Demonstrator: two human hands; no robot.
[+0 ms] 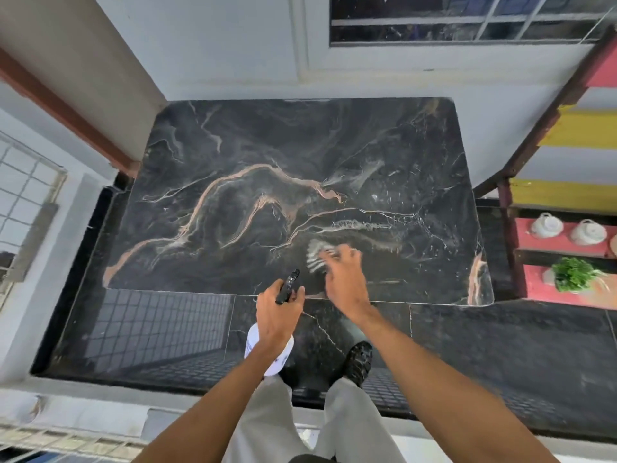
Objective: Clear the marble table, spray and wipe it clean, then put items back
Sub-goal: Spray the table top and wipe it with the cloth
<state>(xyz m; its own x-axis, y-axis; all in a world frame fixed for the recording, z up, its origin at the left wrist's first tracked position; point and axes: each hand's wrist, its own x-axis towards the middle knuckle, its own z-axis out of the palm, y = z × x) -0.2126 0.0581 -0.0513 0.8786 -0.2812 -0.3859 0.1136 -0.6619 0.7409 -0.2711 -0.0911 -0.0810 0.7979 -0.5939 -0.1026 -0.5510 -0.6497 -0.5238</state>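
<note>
A pale cloth (320, 259), blurred, lies under my right hand (344, 279) near the front edge of the black marble counter (253, 182); my fingers press on it rather than close round it. It looks soft and light, best bunched under a flat palm. Wet streaks (354, 225) gleam just beyond. My left hand (277, 315) grips the spray bottle (267, 349) at its black trigger head, over the counter's front edge; smooth plastic, likely slick when wet. Cups (567, 230) and greens (572, 274) sit on the shelf alongside.

table (253, 145): black marble, tan and white veins | spray bottle (267, 352): white, black nozzle | shelf (564, 242): red and yellow
</note>
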